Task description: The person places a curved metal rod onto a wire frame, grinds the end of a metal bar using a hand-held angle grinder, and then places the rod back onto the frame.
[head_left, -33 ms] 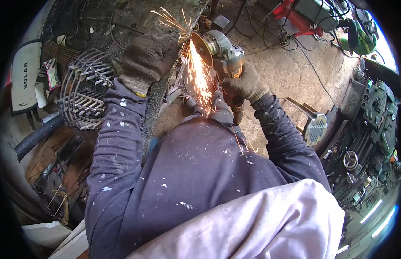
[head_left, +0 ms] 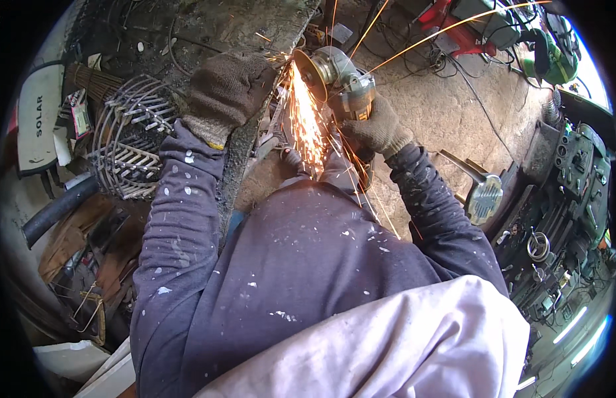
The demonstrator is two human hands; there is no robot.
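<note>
My right hand (head_left: pixel 377 126), in a brown knit glove, is wrapped round the body of an angle grinder (head_left: pixel 354 93). The grinder's disc (head_left: pixel 310 76) stands on edge at the bench edge, and a bright stream of sparks (head_left: pixel 304 123) pours down from it toward my legs. Just left of the disc, my left hand (head_left: pixel 228 93), gloved too, is closed at the edge of the dark workbench (head_left: pixel 238 162). What its fingers grip is hidden by the glove. The piece under the disc is lost in the glare.
Left of my left forearm sits a round cage of metal rods (head_left: pixel 132 139), with a dark pipe (head_left: pixel 59 209) nearby. Cables (head_left: pixel 420 50) and a red metal stand (head_left: pixel 457 33) lie at the far right. A green machine with handwheels (head_left: pixel 580 166) stands at right.
The sparks have spread: long streaks now fly up and to the right, and more fall by my right leg. Both hands and the grinder keep about the same places.
</note>
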